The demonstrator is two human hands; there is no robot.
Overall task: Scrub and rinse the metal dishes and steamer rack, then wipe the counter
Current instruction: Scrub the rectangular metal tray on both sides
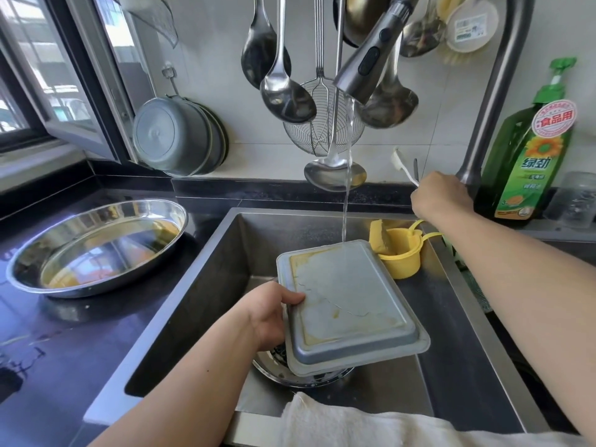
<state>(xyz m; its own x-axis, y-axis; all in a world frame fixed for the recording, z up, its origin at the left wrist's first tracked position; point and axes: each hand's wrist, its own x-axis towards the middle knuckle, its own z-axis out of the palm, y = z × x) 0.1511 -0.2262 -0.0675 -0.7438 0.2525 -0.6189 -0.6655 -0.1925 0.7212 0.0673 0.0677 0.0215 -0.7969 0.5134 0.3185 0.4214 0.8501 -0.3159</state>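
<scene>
This is a home kitchen. There is a metal sink (206, 272) in a dark counter (64, 333), with a tap (371, 56) running water. Big spoons (283, 88) hang on the tiled wall, and a green bottle of dish soap (529, 150) stands nearby.

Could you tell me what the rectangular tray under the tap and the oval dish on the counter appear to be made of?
The rectangular tray looks like dull grey metal, possibly aluminium: matte, stained, no clear reflections. The oval dish looks like polished stainless steel, mirroring the window light and its surroundings.
</scene>
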